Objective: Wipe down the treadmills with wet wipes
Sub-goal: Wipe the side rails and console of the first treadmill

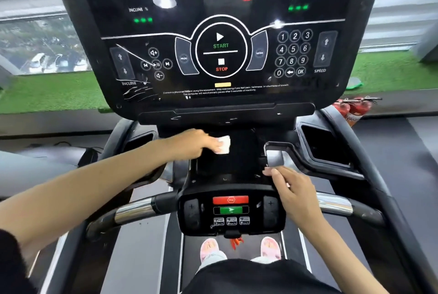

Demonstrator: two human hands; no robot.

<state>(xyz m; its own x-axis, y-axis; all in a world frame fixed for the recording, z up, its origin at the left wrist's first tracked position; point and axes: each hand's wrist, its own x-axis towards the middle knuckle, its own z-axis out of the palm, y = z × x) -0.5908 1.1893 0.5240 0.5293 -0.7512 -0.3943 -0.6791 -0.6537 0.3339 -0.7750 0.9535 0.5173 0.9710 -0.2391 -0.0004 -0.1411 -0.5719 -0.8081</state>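
left hand [192, 143] fingers gripping wet wipe [224, 145] on treadmill tray [237, 165] | rest of tray lying rightward of wipe, left hand nearer | right hand [294, 189] resting slack, holding nothing, at tray's right rim

Left arm extended forward, left hand [196, 143] gripping wet wipe [224, 144]; right hand [292, 190] lower, fingers relaxed.

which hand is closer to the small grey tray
Right. The right hand is just at the near edge of the small grey tray; the left hand, gripping the wet wipe, is well off to its left.
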